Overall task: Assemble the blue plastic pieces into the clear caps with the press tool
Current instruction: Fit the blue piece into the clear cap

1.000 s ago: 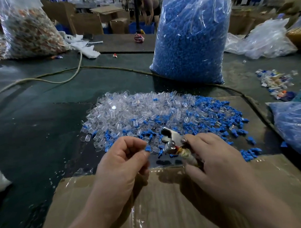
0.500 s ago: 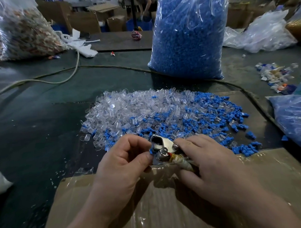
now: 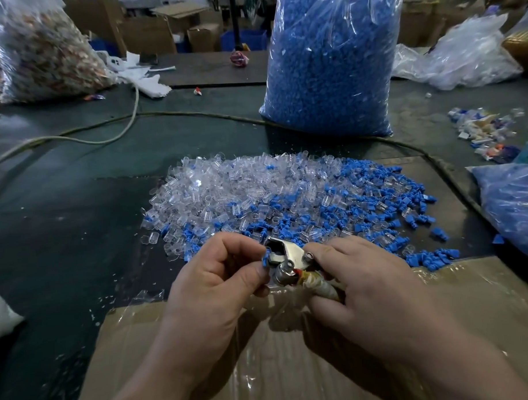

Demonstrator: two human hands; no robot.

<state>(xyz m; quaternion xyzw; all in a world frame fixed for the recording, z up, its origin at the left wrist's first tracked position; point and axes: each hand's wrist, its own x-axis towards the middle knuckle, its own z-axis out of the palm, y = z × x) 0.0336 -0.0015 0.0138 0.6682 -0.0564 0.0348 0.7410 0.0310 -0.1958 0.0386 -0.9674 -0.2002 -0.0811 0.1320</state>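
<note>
A heap of clear caps [image 3: 226, 189] mixed with loose blue plastic pieces [image 3: 373, 208] lies on the dark table just beyond my hands. My right hand [image 3: 364, 292] grips the taped handles of a small metal press tool [image 3: 285, 256], whose jaw points left. My left hand [image 3: 217, 279] pinches a blue piece [image 3: 265, 256] between thumb and forefinger and holds it at the tool's jaw. Whether a clear cap sits on that piece is hidden by my fingers.
A tall clear bag of blue pieces [image 3: 329, 63] stands behind the heap. A taped cardboard box [image 3: 292, 363] lies under my wrists. A cord [image 3: 128, 120] crosses the table. Other bags [image 3: 42, 49] sit far left, far right and at the right edge.
My left hand has brought the blue piece right, up against the tool's jaw. Both hands sit a little closer together than a second ago.
</note>
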